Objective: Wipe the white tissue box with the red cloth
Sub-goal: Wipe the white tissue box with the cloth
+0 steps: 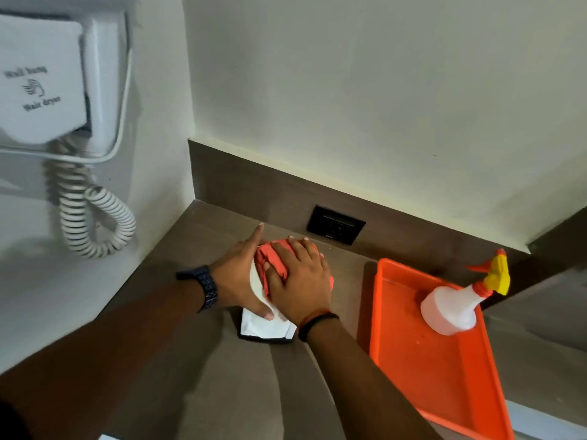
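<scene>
The white tissue box (265, 325) stands on the brown counter (203, 376), mostly covered by both hands. My left hand (241, 274) lies against the box's left side, thumb on its near top, fingers stretched forward. My right hand (300, 281) presses the bunched red cloth (270, 258) flat onto the top of the box, fingers spread over it. Only the box's near end and a strip between the hands show.
An orange tray (422, 369) sits right of the box, holding a white spray bottle (454, 308) with a yellow and orange trigger. A black socket plate (335, 224) is in the backsplash behind. A wall hair dryer (47, 81) with a coiled cord (95, 223) hangs at left.
</scene>
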The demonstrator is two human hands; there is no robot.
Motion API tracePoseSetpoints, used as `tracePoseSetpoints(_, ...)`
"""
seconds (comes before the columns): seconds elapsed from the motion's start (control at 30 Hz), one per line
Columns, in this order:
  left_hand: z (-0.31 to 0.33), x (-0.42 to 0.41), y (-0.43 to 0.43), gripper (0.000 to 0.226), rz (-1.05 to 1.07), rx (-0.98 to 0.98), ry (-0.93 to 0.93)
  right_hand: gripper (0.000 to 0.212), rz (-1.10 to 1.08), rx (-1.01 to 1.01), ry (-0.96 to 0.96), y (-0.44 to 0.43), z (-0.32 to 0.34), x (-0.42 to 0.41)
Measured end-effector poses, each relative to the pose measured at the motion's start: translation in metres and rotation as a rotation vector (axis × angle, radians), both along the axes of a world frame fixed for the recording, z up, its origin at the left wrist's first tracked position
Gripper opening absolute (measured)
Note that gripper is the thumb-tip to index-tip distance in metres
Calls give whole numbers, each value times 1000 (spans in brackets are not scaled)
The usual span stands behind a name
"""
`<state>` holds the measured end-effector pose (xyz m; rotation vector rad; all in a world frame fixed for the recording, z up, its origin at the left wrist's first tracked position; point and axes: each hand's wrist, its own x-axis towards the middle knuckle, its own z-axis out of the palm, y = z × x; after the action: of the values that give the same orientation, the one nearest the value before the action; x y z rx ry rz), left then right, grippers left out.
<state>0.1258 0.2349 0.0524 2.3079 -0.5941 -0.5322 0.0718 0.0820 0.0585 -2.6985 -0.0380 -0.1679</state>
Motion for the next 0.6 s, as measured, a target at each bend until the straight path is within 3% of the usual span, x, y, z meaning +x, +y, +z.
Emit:
tracePoseSetpoints(0.23, 0, 2, -5, 162, -66, 18, -59, 48, 40, 15, -109, -6, -5, -14)
tracePoseSetpoints(0.4, 1, 3, -8, 158, -36, 87, -87, 52, 18, 26, 10, -18, -7, -6)
tracePoseSetpoints(0.6, 1, 2, -7, 161, -26, 54, -95, 47, -24, 67, -9, 4, 0, 8)
